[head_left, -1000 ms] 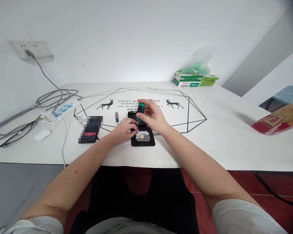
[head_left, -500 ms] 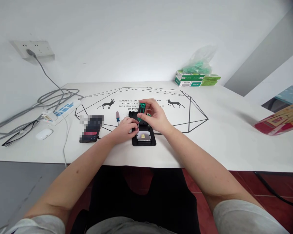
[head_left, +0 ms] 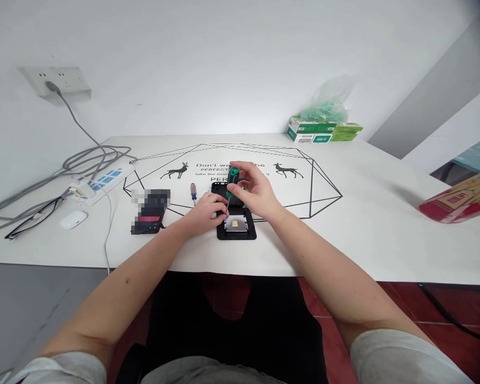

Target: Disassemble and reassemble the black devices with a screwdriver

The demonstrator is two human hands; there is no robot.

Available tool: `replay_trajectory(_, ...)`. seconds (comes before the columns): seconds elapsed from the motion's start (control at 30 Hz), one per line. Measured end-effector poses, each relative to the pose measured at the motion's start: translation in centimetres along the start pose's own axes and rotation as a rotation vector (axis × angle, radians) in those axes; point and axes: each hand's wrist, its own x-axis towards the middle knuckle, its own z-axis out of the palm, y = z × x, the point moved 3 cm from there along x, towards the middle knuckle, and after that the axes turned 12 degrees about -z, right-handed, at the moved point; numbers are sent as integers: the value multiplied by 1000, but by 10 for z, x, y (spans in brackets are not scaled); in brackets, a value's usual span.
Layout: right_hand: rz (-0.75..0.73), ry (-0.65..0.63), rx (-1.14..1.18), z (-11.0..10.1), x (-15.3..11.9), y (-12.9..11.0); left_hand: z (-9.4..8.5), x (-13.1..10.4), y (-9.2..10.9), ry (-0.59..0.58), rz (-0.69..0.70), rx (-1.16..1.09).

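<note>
A green-and-black screwdriver (head_left: 232,181) stands nearly upright in my right hand (head_left: 256,186), whose fingers are closed around the handle. Its thin shaft points down at the upper left corner of a black open casing (head_left: 246,235) with a silver metal plate (head_left: 242,225) and a small yellowish square (head_left: 234,224) on it. My left hand (head_left: 208,212) is at that same corner, fingertips pinched together beside the screwdriver's tip. What they grip, if anything, is hidden. Behind lies another black part (head_left: 216,188), partly covered by my hands.
A small screwdriver (head_left: 193,192) and a phone (head_left: 154,210) lie left of my hands. Farther left are an earbud case (head_left: 73,219), glasses (head_left: 32,218), a power strip (head_left: 108,181) and coiled cable. Green boxes (head_left: 310,128) stand at the back; a red package (head_left: 448,202) is at right.
Almost nothing differs. The camera view has shifted very slightly; both hands and the screwdriver keep their places at the casing's corner.
</note>
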Motion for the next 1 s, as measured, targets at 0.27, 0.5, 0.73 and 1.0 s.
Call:
replay_trajectory(0.27,2,136,57,0,-1,3,-2,2,2,52,10,-7)
replay_trajectory(0.5,-18,255,-97,-16,1,15,-14,13,-29,319,-313,133)
replay_trajectory(0.73,9,269,-68,-10,1,15,-25,16,-40,421,-549,144)
replay_trajectory(1.0,11,215,37,-6,1,5,-20,2,-19,69,-160,29)
